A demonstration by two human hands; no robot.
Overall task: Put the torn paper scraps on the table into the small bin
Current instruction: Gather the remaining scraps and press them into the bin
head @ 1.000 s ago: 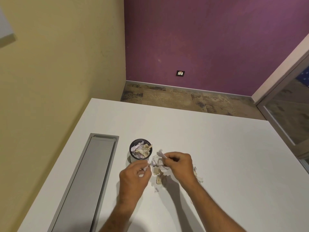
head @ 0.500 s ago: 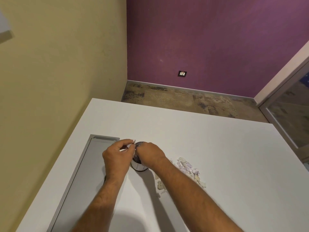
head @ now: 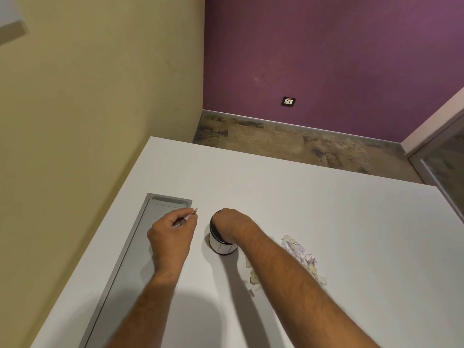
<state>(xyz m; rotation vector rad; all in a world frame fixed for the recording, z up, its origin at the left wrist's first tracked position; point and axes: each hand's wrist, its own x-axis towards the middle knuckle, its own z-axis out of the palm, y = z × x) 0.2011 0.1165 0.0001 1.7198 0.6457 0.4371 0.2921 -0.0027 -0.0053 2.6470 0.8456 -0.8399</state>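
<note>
1. Purple and yellow walls meet in the corner beyond my white counter, which has a long grey hatch set into it on my left.
2. My right hand is sunk into the mouth of the small bin, covering the opening. Whether its fingers are curled or holding paper I cannot tell, and the bin's contents are hidden.
3. My left hand hovers just beside the bin over the hatch edge, fingertips pinching one small scrap.
4. The remaining paper scraps lie heaped on the counter to the right of my forearm, near the bin.
5. Risks, as I judge them: the light bin could tip when I pull my hand out, and my forearm could scatter the heap. The pinched scrap could also flutter down wide.
</note>
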